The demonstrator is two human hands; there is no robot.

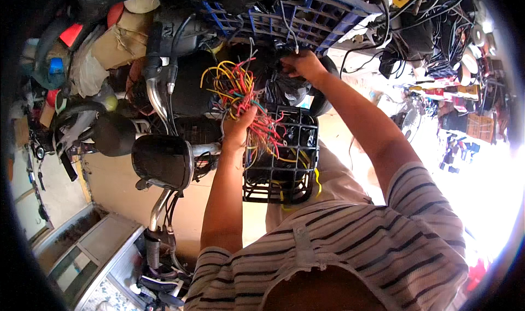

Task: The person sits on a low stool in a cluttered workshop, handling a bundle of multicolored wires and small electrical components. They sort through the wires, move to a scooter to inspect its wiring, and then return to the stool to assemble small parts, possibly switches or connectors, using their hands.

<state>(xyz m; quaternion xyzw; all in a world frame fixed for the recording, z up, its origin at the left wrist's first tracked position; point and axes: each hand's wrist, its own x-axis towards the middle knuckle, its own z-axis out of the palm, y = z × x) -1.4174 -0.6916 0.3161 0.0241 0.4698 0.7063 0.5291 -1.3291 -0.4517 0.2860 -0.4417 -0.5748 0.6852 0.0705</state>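
Wire bundle (252, 99) over basket (298, 171), handlebar (157, 100) to the left, crate (350, 3) beyond.

Right side blown white (detail lost), upper centre dim, fisheye rim black.

Cluttered workshop, coloured wires (250, 99), chrome handlebar (157, 100), blue crate (350, 15)

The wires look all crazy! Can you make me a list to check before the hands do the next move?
1. Wires held by the left hand: ok, its fingers close around the bunch.
2. Wires neat: not ok, loops and loose ends stick out all over.
3. Right hand gripping something: cannot tell, its fingertips are lost against dark stuff.
4. Right hand clear of the blue crate: cannot tell, they look close.
5. Basket free of strays: not ok, a yellow strand shows at its side.
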